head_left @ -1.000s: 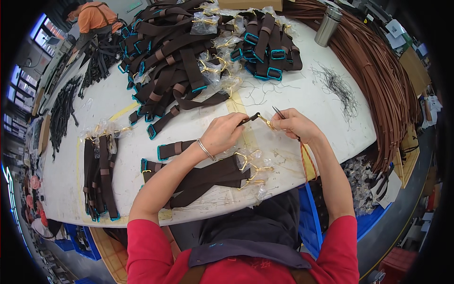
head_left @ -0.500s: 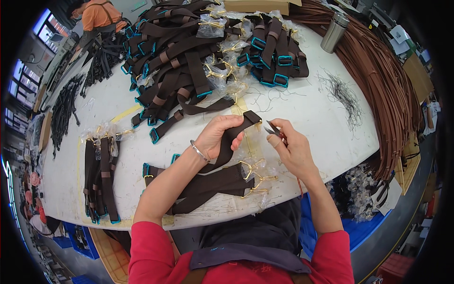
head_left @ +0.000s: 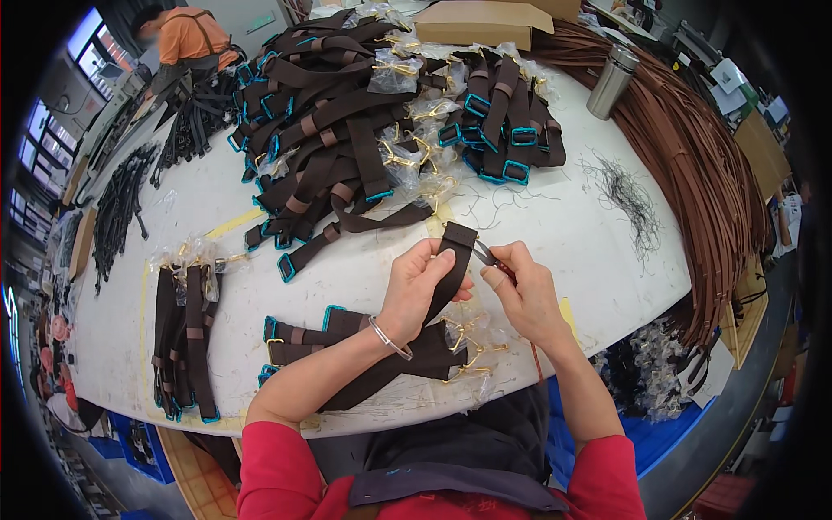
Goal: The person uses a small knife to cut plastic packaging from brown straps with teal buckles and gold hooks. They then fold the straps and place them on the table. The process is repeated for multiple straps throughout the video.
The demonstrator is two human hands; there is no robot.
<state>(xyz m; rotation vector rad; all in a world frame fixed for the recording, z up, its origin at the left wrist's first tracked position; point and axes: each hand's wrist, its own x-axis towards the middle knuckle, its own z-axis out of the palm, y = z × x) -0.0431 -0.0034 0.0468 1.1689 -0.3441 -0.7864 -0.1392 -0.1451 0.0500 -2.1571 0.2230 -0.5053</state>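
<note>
My left hand (head_left: 414, 290) is closed round a dark brown webbing strap (head_left: 450, 276), thumb on its face. The strap's folded, stitched end stands up above my fingers. From the right, my right hand (head_left: 527, 293) grips thread snips (head_left: 485, 255), their blades at the strap's edge just below the fold. Whether they touch the webbing I cannot tell. A red cord (head_left: 536, 358) hangs below my right hand. Under my left forearm lie more brown straps (head_left: 381, 368) with teal-wrapped buckles; gold-coloured hooks (head_left: 468, 338) in clear plastic lie at their right ends.
A large strap heap (head_left: 321, 130) covers the table's far middle. Another strap bundle (head_left: 186, 334) lies left. Loose threads (head_left: 626, 191), a steel flask (head_left: 613, 82) and long brown strips (head_left: 693, 182) are at right. A blue bin (head_left: 637, 429) stands below the edge. Another person (head_left: 186, 39) works far left.
My left hand has turned the strap end more upright and lowered it slightly. My right hand has come left and down, bringing the snips to the strap's edge.
</note>
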